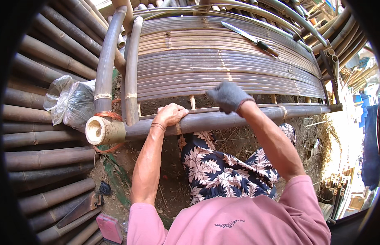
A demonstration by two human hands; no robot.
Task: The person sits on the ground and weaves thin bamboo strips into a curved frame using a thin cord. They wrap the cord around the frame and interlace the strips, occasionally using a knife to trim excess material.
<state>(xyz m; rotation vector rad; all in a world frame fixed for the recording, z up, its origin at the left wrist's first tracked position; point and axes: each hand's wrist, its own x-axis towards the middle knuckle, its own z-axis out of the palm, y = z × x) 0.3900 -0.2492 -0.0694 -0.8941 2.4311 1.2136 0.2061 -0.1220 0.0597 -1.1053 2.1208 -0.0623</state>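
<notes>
A long bamboo bench or bed frame lies across the view, its surface made of narrow bamboo slats [182, 67]. Along the near side runs a thick dark bamboo pole [226, 119]. My bare left hand [171, 115] is closed over this pole near its left end, fingers curled. Just above the pole, to the right, is my right hand [231, 98] in a grey work glove. Its fingers are closed; whatever they hold, if anything, is hidden. Between slats and pole is a gap crossed by short light pegs [192, 102].
A long knife with a dark handle [261, 45] lies on the slats at the far right. Bamboo poles [47, 159] are stacked at left, with a plastic bag [69, 100] on them. A handsaw [77, 210] and a pink box [109, 227] sit at lower left.
</notes>
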